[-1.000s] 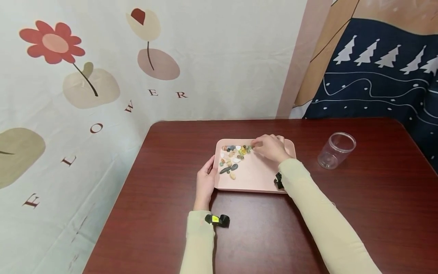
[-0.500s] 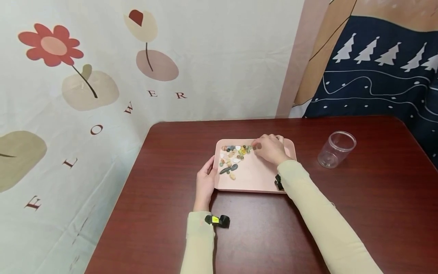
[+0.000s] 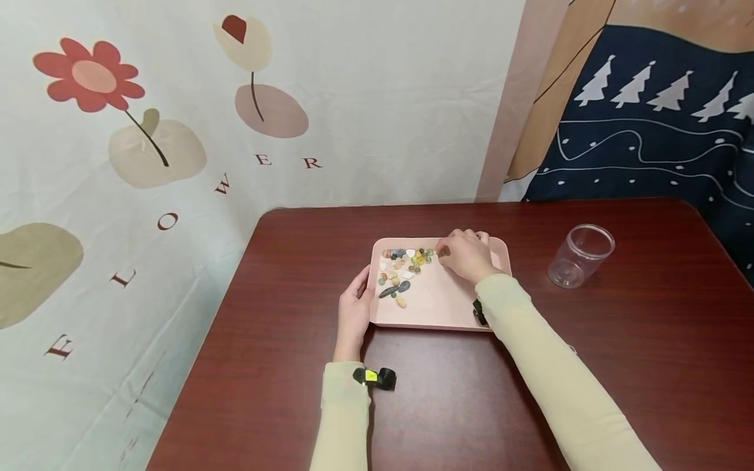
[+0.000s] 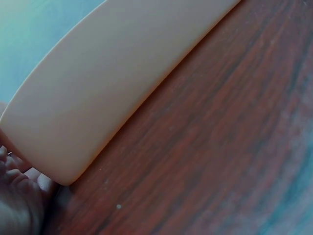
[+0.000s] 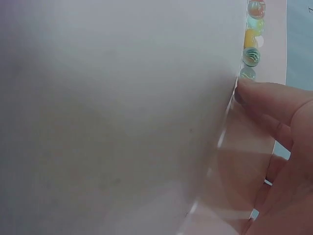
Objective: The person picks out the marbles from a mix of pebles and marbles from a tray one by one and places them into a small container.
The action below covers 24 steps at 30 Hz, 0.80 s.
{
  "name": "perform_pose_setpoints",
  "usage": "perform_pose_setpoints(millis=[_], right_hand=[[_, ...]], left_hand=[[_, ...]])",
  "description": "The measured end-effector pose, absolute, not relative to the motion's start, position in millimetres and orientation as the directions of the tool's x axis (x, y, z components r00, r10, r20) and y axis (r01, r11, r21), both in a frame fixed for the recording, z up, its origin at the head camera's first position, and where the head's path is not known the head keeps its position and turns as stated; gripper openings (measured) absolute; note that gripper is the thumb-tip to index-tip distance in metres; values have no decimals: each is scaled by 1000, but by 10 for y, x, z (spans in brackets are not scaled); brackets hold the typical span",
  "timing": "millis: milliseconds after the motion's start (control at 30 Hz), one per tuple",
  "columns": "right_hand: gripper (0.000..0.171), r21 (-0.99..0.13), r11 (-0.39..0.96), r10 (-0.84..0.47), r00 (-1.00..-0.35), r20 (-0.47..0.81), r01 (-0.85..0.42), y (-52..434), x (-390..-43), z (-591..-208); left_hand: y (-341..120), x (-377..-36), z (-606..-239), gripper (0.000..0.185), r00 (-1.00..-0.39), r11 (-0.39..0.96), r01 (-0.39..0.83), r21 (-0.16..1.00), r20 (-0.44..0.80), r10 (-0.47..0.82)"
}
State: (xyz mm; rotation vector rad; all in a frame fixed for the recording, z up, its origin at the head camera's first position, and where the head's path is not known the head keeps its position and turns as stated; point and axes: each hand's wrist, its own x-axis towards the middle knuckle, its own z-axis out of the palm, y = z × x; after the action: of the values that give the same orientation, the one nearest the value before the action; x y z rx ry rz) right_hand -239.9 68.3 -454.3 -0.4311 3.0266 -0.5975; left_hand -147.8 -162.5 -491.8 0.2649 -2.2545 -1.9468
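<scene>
A small dark piece sits at the far wall of the pink tray, just beside the end of a line of glass marbles. Pebbles gather toward the tray's left side; pink floor spreads from there to the near edge. The right hand pinches the piece narrowly, thumb against finger (the thumb covers most of it). The left hand holds the tray's left edge. Beyond, dark red table surrounds the tray, with a clear jar well apart, right.
</scene>
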Motion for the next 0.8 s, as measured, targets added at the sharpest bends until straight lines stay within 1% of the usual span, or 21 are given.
perform_pose_setpoints(millis=[300,533,700,800], right_hand=[[12,-465,852,-281,-959,-18,-241,679,-2437,-4502],[16,-522,820,-276,-961,-7,-232,746,-2417,-4419],[18,-612,759,-288,-958,-7,-223,754,-2384,-4333],[18,-639,734,-292,-956,7,-229,763,-2361,-4283]], left_hand=[[-1663,-1470,-4936,39,-979,130,-9,991,18,-204],[-1618,-1434,-4769,46,-984,142,6,990,31,-175],[-1589,-1382,-4669,43,-983,144,0,990,26,-182],[-1583,-1369,-4650,41,-982,140,-11,990,16,-188]])
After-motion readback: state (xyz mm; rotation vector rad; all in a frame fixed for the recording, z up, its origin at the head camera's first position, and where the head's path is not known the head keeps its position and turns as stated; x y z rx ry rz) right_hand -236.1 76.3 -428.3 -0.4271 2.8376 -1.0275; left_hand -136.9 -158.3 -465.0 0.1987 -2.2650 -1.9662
